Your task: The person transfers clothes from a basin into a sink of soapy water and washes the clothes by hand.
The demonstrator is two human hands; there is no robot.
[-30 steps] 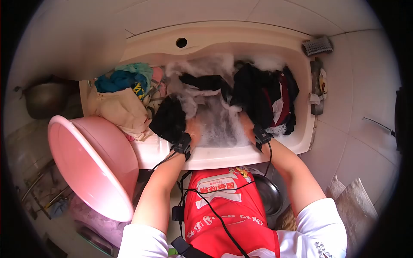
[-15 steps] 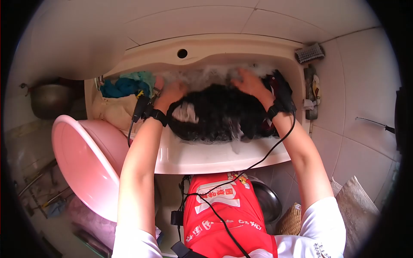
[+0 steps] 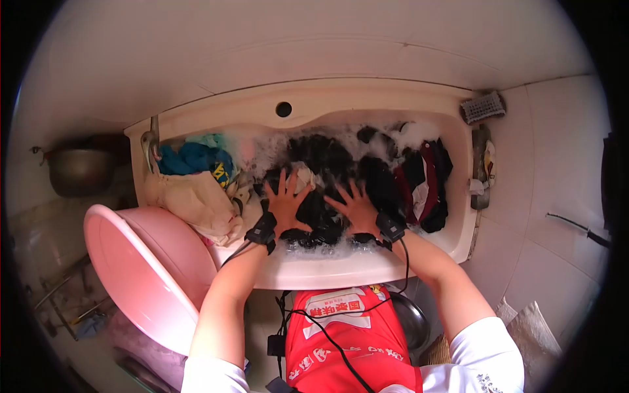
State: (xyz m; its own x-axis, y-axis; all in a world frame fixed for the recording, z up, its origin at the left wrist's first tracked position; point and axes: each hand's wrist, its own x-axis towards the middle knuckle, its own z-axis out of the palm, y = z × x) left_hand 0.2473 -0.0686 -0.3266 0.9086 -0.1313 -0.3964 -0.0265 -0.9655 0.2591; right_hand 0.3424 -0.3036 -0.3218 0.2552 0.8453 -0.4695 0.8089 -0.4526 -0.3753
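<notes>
Wet black clothing (image 3: 321, 157) lies spread in sudsy water inside a pale sink basin (image 3: 327, 270). My left hand (image 3: 287, 202) rests on it with fingers spread, beside a small light-coloured patch of cloth (image 3: 305, 177). My right hand (image 3: 356, 211) lies flat on the dark cloth too, fingers apart, a little to the right. Neither hand grips anything. A dark garment with red and white stripes (image 3: 427, 177) sits at the basin's right end. Cream cloth (image 3: 200, 200) and a teal garment (image 3: 193, 159) are heaped at the left end.
A pink plastic tub (image 3: 141, 268) leans against the basin's left front. A scrubbing brush (image 3: 483, 107) lies on the right back corner. A metal pot (image 3: 82, 170) hangs at the left. Cables run from the wrist bands across the red apron (image 3: 347, 334).
Both hands have come from the back of the basin toward its front edge and now lie spread on the black clothing. The dark cloth has spread out, and the camera view has shifted.
</notes>
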